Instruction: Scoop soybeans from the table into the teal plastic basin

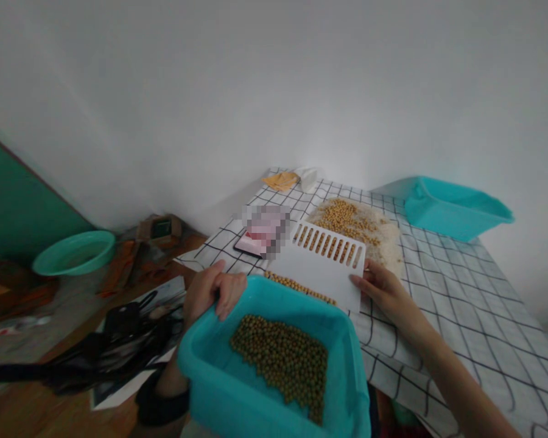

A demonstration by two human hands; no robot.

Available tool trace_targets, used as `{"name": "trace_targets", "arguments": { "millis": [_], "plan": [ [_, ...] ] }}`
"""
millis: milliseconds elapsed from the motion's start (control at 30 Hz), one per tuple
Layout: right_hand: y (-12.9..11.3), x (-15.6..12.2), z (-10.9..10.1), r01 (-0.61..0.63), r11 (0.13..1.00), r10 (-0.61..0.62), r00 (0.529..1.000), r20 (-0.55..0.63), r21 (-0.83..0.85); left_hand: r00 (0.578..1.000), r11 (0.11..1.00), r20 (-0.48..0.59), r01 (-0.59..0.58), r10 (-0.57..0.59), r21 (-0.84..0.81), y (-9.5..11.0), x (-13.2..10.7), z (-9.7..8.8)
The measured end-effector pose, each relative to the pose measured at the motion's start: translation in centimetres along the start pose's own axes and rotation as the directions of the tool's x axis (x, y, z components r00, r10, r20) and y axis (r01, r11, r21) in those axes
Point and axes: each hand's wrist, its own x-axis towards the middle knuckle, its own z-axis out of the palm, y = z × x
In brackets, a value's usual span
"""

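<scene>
My left hand (221, 293) is closed over the far left rim of a turquoise plastic basin (251, 401), which is held at the table's near edge. Round tan beans, like soybeans (285, 359), cover part of its floor. With its fingers and thumb, my right hand (380, 286) grips the right edge of a flat white slotted plastic board (317, 267). Beans show through the slots, and a line of beans (296, 287) lies along the board's near edge, beside the basin. Beyond the board, a bean pile (340, 214) is spread among pale fine grains (389, 242).
A second turquoise basin (461, 213) stands at the table's right rear. A phone (256, 240) lies left of the board on the checked tablecloth (456, 292). An orange-yellow cloth (281, 180) lies near the wall. Left on the floor are a green basin (75, 255) and black gear (128, 328).
</scene>
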Motion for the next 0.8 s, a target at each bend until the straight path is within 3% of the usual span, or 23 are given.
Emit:
{"name": "trace_targets", "arguments": {
  "millis": [400, 800],
  "plan": [
    [0.0, 0.2, 0.3, -0.005, 0.998, 0.000, 0.996, 0.086, 0.064, 1.000, 0.999, -0.002, 0.007, -0.007, -0.032, 0.2, 0.0, 0.3],
    [-2.2, -0.6, 1.1, -0.037, 0.998, 0.035, 0.999, 0.041, 0.042, 0.996, 0.998, -0.061, 0.063, -0.064, -0.013, 0.6, -0.1, 0.7]
  ]
}}
